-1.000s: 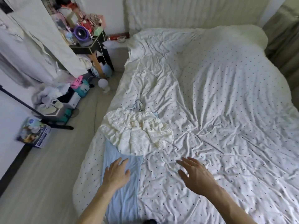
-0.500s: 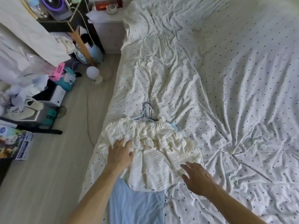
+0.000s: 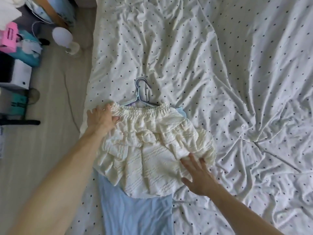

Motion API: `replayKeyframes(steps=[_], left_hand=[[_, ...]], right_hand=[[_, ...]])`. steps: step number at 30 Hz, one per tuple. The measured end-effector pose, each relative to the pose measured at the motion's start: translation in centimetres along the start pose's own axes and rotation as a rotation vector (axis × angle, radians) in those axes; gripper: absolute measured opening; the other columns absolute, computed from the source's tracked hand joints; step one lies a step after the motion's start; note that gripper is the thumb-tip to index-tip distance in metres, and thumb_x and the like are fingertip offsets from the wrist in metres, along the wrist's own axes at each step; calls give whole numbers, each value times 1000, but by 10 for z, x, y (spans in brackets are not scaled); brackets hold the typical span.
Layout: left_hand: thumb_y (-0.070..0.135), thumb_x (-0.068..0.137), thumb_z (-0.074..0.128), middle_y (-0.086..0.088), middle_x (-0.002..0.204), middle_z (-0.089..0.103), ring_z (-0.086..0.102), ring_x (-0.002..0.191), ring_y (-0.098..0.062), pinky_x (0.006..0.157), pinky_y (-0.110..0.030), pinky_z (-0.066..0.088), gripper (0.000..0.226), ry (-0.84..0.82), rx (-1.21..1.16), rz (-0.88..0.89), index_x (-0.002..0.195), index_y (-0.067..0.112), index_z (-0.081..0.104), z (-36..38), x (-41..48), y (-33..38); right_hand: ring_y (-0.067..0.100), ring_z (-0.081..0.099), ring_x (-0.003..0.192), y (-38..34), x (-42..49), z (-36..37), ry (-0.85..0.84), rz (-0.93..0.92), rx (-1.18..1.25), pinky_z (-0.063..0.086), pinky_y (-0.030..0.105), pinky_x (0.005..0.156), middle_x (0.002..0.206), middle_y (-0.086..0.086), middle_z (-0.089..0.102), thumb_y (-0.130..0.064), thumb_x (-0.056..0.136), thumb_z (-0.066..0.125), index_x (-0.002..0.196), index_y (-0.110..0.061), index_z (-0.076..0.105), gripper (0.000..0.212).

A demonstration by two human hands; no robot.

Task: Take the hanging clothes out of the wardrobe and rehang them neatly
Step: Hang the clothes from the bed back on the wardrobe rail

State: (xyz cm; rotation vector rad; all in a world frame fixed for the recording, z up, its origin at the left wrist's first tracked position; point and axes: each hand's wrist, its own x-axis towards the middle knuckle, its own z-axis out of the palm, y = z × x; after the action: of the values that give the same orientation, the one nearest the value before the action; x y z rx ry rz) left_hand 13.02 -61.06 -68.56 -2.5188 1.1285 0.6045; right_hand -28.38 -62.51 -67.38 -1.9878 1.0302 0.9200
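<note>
A rumpled white dotted sheet (image 3: pixel 220 65) fills most of the frame. At its centre lies a cream ruffled top (image 3: pixel 152 150) over a blue garment (image 3: pixel 135 214), with hangers (image 3: pixel 140 92) poking out above. The left hand (image 3: pixel 101 118) pinches the top's gathered left edge. The right hand (image 3: pixel 198 175) lies flat with straight fingers on the lower right hem. The left of the frame shows pale floor (image 3: pixel 50 141), with a round lamp (image 3: pixel 62 36) and clutter in the upper left.

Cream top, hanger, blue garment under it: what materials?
The cream top looks like light woven cotton or similar, matte: crinkled tiers, pintuck lines, shirred elastic edge. The hanger: smooth, pale blue, thin; plastic or coated wire, can't tell. The blue garment: thin smooth fabric, matte, lies flat with soft folds; fibre unclear.
</note>
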Motion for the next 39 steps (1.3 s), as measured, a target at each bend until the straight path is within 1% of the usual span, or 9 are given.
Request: replayKeyframes(steps=[4,9,14,17,22,26,32,35,39], left_hand=[[51,93,59,-17,121,64,60,111,-36,92,-44,46,54,86,-126,7,129,11,51,-17,-20,3],[51,88,63,-4,101,67,59,89,-26,80,-36,48,40,74,-547,-80,115,22,56,-34,-98,16],[49,80,71,12,79,64,62,79,-19,67,-30,43,25,-38,-700,-7,92,32,56,-19,-212,42],[39,82,74,11,79,66,65,79,-16,59,-18,36,19,6,-706,53,89,29,58,-9,-281,75],[34,85,71,10,87,67,64,78,-16,67,-32,49,15,83,-799,187,95,31,60,-8,-382,143],[23,89,60,9,77,52,58,76,-24,63,-38,44,25,33,-795,336,87,36,40,-16,-447,197],[53,86,61,16,94,67,63,83,-5,72,-28,52,24,-178,-663,677,101,35,57,-59,-540,288],[47,93,59,10,114,66,62,98,-6,90,-32,54,25,14,-574,807,113,32,61,-87,-559,333],[51,93,56,-2,152,38,42,133,-18,110,-34,39,64,415,-275,1058,149,28,36,-145,-595,415]], right_hand=[[17,-29,140,-7,-4,-20,-33,-12,27,-18,38,114,146,-13,-27,-51,102,39,158,-34,-1,70],[24,20,150,-18,-26,-26,-25,67,289,22,45,120,165,-5,12,-88,79,25,156,-32,19,96],[15,58,119,-42,-85,-36,57,59,733,45,32,98,138,1,58,-76,84,47,141,-26,47,76],[10,67,103,-51,-124,-40,103,10,971,54,36,91,125,0,66,-76,81,56,135,-24,50,75],[10,73,74,-38,-193,-42,300,-12,1177,57,30,65,104,3,73,-39,94,65,119,-18,54,34],[27,71,80,13,-253,-40,423,-43,1202,61,46,76,95,13,73,-19,95,66,100,-11,58,12],[21,71,70,130,-379,-22,603,-47,1035,61,44,72,82,-3,75,-25,89,72,87,-14,64,14],[7,63,58,199,-459,-1,674,-44,943,56,35,63,80,-9,74,-20,92,68,86,-15,66,8],[2,66,65,278,-571,34,816,-3,850,49,18,60,80,-17,72,-17,93,67,80,-22,67,14]])
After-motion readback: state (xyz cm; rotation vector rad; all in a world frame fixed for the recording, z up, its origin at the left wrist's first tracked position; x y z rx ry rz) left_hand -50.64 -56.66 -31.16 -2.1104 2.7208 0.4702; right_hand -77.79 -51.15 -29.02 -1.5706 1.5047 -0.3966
